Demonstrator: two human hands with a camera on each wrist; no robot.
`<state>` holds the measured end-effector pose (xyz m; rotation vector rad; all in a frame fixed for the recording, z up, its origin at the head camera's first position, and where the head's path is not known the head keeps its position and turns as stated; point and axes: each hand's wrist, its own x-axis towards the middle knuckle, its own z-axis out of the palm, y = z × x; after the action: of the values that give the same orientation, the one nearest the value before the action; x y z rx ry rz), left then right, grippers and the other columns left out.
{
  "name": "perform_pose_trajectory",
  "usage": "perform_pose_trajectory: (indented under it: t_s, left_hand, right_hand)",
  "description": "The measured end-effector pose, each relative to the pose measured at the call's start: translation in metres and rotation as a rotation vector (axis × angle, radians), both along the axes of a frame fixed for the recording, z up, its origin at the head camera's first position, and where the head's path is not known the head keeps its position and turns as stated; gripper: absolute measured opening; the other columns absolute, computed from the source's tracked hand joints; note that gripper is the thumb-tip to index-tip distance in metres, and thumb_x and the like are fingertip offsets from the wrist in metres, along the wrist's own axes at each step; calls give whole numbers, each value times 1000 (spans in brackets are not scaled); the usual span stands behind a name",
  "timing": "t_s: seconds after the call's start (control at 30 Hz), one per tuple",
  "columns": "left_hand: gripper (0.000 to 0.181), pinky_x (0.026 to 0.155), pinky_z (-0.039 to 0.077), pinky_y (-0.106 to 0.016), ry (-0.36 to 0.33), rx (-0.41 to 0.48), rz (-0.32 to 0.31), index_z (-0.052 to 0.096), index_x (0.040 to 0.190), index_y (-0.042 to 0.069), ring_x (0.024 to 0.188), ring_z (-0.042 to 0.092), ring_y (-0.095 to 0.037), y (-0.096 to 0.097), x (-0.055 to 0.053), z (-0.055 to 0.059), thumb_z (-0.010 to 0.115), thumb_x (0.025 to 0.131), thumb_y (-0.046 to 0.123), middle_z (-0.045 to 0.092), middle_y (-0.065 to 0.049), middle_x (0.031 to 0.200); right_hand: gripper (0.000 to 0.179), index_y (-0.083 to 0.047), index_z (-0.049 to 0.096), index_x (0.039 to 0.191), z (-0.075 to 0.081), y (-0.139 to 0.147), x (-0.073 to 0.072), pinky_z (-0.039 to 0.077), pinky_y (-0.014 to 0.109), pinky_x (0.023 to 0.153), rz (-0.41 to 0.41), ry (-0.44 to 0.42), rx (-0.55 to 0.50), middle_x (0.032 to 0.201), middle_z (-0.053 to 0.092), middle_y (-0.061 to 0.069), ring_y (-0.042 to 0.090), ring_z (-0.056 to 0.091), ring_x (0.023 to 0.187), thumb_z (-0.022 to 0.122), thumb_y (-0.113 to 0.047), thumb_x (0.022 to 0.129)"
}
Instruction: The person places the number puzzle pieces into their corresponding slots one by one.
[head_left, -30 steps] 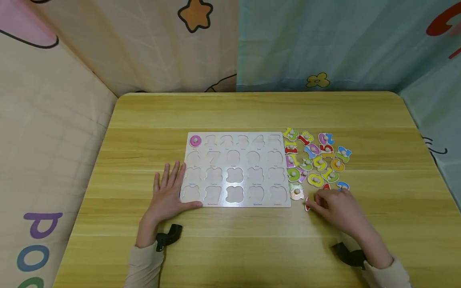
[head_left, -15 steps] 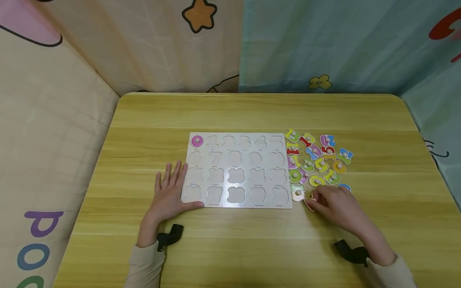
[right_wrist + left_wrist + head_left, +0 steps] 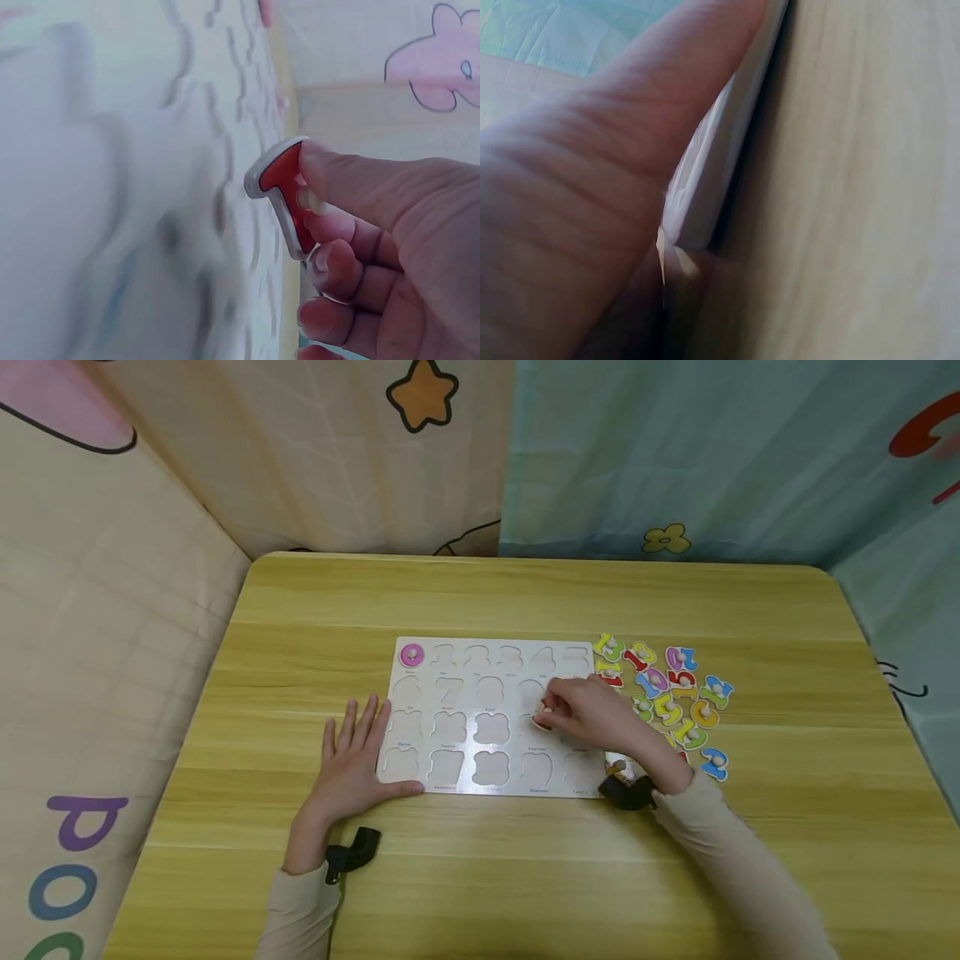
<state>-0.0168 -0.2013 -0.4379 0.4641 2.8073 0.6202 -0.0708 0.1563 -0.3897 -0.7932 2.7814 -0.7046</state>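
A pale wooden puzzle board (image 3: 467,710) with number-shaped recesses lies on the table. My left hand (image 3: 352,768) rests at its front-left corner, fingers straight along the left side and thumb along the front edge. In the left wrist view, that thumb lies against the board's edge (image 3: 716,172). My right hand (image 3: 592,710) pinches a red number 1 piece (image 3: 287,176) by its small knob, between thumb and fingertips. It hovers over the right half of the board, hiding some recesses. A pink zero (image 3: 412,655) sits in the top-left recess.
Several colourful number pieces (image 3: 667,708) with knobs lie in a cluster right of the board, some hidden under my right forearm. The wooden table (image 3: 450,877) runs back to printed curtains (image 3: 600,468). Black wrist cameras (image 3: 628,793) sit on both wrists.
My right hand has picked up the red number 1 from the table beside the pieces and carried it left and away from me, over the board. My left hand stays put.
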Motion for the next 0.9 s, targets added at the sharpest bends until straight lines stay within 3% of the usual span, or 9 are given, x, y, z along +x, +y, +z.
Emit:
perform_pose_trajectory:
  t_s: [0.17, 0.43, 0.67, 0.9]
  left_hand:
    - [127, 106, -17, -52, 1, -8, 0, 1, 153, 11, 140, -17, -30, -2, 0, 0, 63, 65, 77, -5, -10, 158]
    - [126, 107, -16, -52, 11, -19, -2, 2, 153, 12, 141, -16, -30, -1, 1, 0, 60, 65, 81, -6, -9, 158]
    - [126, 107, -15, -53, 11, -10, 2, 3, 154, 12, 141, -15, -30, 1, 2, 1, 62, 65, 79, -4, -10, 158]
    - [126, 107, -14, -52, 10, -17, 11, 4, 154, 12, 141, -14, -30, 0, 2, 2, 62, 64, 79, -3, -10, 158]
  right_hand:
    - [27, -13, 57, 83, 2, -51, -38, 32, 30, 58, 28, -22, -18, 59, 48, -6, 12, 44, 55, 70, -36, 86]
    - [29, -13, 56, 84, -6, -106, -78, 31, 27, 54, -94, -160, -66, 66, 51, -1, 16, 46, 60, 67, -39, 88]
    - [29, -11, 57, 83, -15, -125, -91, 31, 27, 53, -180, -238, -78, 68, 51, 1, 16, 46, 62, 69, -37, 86]
    - [27, -14, 62, 82, -17, -137, -92, 35, 27, 52, -307, -235, -51, 72, 56, -2, 15, 51, 64, 71, -40, 84]
